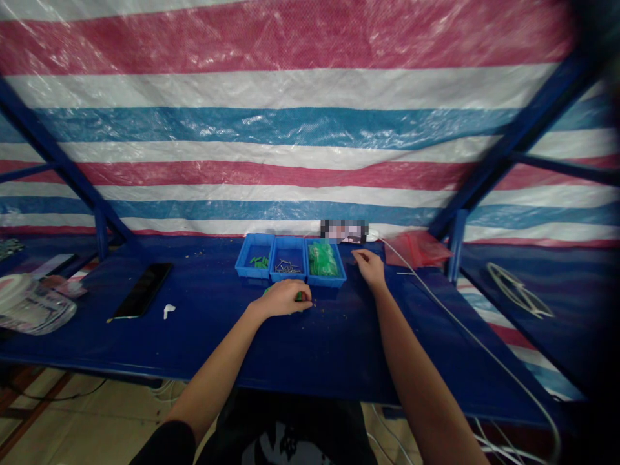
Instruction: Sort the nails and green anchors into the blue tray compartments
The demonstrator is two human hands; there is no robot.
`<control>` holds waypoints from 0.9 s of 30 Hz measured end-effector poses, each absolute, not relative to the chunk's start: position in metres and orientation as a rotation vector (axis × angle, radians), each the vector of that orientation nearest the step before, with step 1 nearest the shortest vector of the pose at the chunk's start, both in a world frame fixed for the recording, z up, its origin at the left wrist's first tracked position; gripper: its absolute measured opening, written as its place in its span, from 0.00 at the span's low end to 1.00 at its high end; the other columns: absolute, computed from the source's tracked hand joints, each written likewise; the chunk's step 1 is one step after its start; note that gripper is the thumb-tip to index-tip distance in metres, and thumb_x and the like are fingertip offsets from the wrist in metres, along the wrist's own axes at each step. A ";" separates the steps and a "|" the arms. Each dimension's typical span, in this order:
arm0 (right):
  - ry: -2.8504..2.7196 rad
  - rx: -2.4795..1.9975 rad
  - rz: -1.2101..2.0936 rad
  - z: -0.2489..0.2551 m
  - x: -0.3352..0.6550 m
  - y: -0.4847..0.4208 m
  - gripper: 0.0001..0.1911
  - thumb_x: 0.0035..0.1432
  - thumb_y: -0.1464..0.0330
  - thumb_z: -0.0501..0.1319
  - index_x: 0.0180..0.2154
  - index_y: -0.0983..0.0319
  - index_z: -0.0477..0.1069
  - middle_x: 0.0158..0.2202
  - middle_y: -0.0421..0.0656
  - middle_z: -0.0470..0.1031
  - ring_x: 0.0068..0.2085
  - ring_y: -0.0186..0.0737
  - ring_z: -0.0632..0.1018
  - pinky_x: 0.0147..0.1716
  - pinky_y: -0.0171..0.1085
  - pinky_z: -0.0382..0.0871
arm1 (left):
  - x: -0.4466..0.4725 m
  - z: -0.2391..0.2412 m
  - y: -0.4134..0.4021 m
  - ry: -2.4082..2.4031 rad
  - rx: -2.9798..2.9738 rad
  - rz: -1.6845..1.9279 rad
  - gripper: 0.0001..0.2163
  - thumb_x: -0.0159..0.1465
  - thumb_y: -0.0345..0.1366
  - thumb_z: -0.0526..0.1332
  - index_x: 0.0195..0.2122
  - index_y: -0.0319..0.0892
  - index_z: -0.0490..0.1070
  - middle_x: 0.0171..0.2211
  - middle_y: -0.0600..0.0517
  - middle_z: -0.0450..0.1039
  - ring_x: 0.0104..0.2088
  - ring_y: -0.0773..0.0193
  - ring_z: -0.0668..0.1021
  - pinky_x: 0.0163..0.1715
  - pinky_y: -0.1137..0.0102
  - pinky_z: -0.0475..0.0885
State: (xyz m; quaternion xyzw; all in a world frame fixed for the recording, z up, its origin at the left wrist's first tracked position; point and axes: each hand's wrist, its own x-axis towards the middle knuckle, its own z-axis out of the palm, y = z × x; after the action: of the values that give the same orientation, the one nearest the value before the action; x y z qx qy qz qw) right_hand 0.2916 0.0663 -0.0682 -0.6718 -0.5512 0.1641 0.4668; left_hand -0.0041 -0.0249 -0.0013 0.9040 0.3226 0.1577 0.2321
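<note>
– three blue bins [325, 281] sit side by side in front of us. what do our hands have?

– our left hand [285, 298] curls round a green piece [299, 296], just in front of the middle bin [286, 277]. our right hand [371, 267] is half curled beside the right bin [335, 282]; we cannot tell whether it pinches anything.

– how do we handle the green piece well?

– lightly, we judge: between thumb and fingers, one end showing, so we can turn it without a drop.

– and the metal pins [288, 267] in the middle bin?

– they look slim and lie crisscross, so fingertips probably serve us better than a scoop. our left wrist is best held clear of the rim; a knock could spill them. more green pieces [259, 262] lie in the left bin [250, 273].
</note>
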 end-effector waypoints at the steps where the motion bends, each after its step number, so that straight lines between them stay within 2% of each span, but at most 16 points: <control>1: -1.355 -1.645 0.403 -0.068 0.292 0.066 0.19 0.50 0.56 0.56 0.34 0.63 0.75 0.24 0.43 0.74 0.29 0.42 0.74 0.32 0.38 0.63 | -0.004 -0.001 -0.025 0.882 2.465 0.452 0.07 0.59 0.39 0.59 0.33 0.41 0.72 0.30 0.52 0.72 0.29 0.68 0.73 0.27 0.75 0.62; 9: -1.353 -1.632 0.396 -0.066 0.290 0.065 0.19 0.50 0.55 0.56 0.33 0.63 0.75 0.23 0.43 0.74 0.29 0.42 0.74 0.31 0.38 0.63 | -0.005 0.003 -0.024 0.903 2.235 0.608 0.08 0.59 0.38 0.60 0.35 0.39 0.73 0.29 0.52 0.74 0.25 0.69 0.73 0.26 0.75 0.65; 13: -1.355 -1.641 0.393 -0.065 0.290 0.065 0.19 0.49 0.55 0.56 0.33 0.63 0.75 0.23 0.43 0.74 0.28 0.42 0.74 0.31 0.37 0.62 | -0.005 0.003 -0.021 0.889 2.157 0.741 0.09 0.59 0.37 0.60 0.38 0.40 0.73 0.31 0.51 0.75 0.25 0.70 0.72 0.27 0.75 0.65; 20: -1.356 -1.636 0.400 -0.067 0.291 0.066 0.19 0.49 0.55 0.56 0.33 0.63 0.75 0.23 0.43 0.74 0.28 0.42 0.74 0.31 0.38 0.62 | -0.010 0.010 -0.019 0.852 2.067 0.910 0.08 0.59 0.39 0.60 0.34 0.39 0.74 0.32 0.50 0.73 0.29 0.68 0.73 0.27 0.75 0.65; 27: -1.364 -1.637 0.390 -0.066 0.290 0.065 0.19 0.50 0.55 0.55 0.32 0.63 0.75 0.23 0.43 0.74 0.28 0.42 0.74 0.31 0.37 0.62 | -0.014 0.009 -0.011 0.871 1.769 1.127 0.10 0.56 0.40 0.63 0.32 0.38 0.72 0.28 0.51 0.73 0.26 0.70 0.71 0.24 0.76 0.63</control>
State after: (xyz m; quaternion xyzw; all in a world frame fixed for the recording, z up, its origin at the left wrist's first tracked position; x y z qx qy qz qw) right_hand 0.2905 0.0645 -0.0658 -0.6677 -0.5564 0.1592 0.4683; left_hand -0.0139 -0.0111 0.0093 0.7062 0.3479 0.4500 0.4216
